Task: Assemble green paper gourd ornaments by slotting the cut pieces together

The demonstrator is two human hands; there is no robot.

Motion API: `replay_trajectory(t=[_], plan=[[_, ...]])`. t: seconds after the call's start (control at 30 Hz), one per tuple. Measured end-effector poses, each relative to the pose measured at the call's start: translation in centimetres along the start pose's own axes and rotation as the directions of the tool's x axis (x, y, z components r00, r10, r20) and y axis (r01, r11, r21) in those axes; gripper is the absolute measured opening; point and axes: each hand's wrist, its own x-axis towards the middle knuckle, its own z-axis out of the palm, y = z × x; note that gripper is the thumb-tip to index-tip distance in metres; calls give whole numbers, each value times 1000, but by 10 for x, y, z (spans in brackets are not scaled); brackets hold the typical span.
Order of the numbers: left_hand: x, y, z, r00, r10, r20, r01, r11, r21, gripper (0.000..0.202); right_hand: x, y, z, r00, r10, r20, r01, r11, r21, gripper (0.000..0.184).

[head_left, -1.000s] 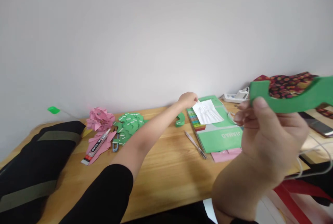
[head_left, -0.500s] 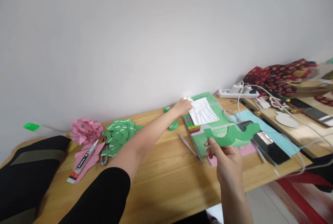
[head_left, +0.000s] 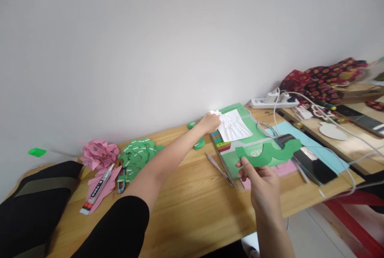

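My left hand (head_left: 211, 123) reaches across the table, its fingers closed on the gathered edge of a crumpled white tissue (head_left: 235, 128). The tissue lies over a green book (head_left: 247, 116). Nearer to me, my right hand (head_left: 259, 178) pinches a wavy-edged green paper strip (head_left: 280, 153) between thumb and fingers, in front of the book. A small stack of green paper pieces (head_left: 199, 143) is beside my left hand. The tweezers-like grey tool (head_left: 218, 169) lies left of the book.
Pink paper petals (head_left: 99, 155), a glue tube (head_left: 97, 190) and green cut-outs (head_left: 139, 154) lie at left, near a black bag (head_left: 36, 202). At right are a black phone (head_left: 316, 166), light-blue paper (head_left: 325, 158), a power strip (head_left: 261, 103) and loose white cables (head_left: 354, 180).
The view has shifted slightly. Both hands keep nearly the same place, still holding the tissue and the green strip.
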Motion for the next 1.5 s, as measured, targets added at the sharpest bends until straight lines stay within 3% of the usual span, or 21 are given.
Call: replay_trajectory(t=[0.43, 0.67, 1.03, 1.2, 1.27, 1.33, 1.37, 1.43, 1.5], plan=[[17, 5, -16, 985, -80, -152, 73, 996, -48, 34, -6, -1, 2, 1000, 17, 14, -18, 1000, 17, 44], [2, -1, 1, 995, 0, -103, -3, 1000, -27, 33, -5, 1, 0, 999, -4, 34, 5, 1000, -19, 41], [-5, 13, 17, 996, 15, -84, -17, 1000, -26, 35, -4, -6, 6, 1000, -18, -16, 18, 1000, 22, 42], [-13, 14, 6, 994, -28, -110, 19, 997, -81, 36, -10, -3, 10, 999, -41, 31, 42, 998, -35, 42], [-22, 8, -6, 989, -65, -131, 49, 991, -124, 33, -13, 1, 11, 992, -43, 121, 54, 994, -96, 42], [-42, -1, -18, 980, -129, -153, 100, 978, -185, 22, -16, 5, 10, 949, 9, 315, 54, 980, -190, 40], [-56, -5, -24, 970, -178, -164, 139, 965, -220, 21, -19, 7, 11, 900, 63, 432, 46, 970, -238, 39], [-97, -8, -29, 935, -308, -175, 248, 922, -298, 27, -24, 12, 14, 744, 206, 635, 18, 945, -327, 37], [-149, -1, -24, 895, -417, -157, 337, 865, -372, 32, -30, 19, 22, 566, 336, 753, -11, 916, -400, 36]])
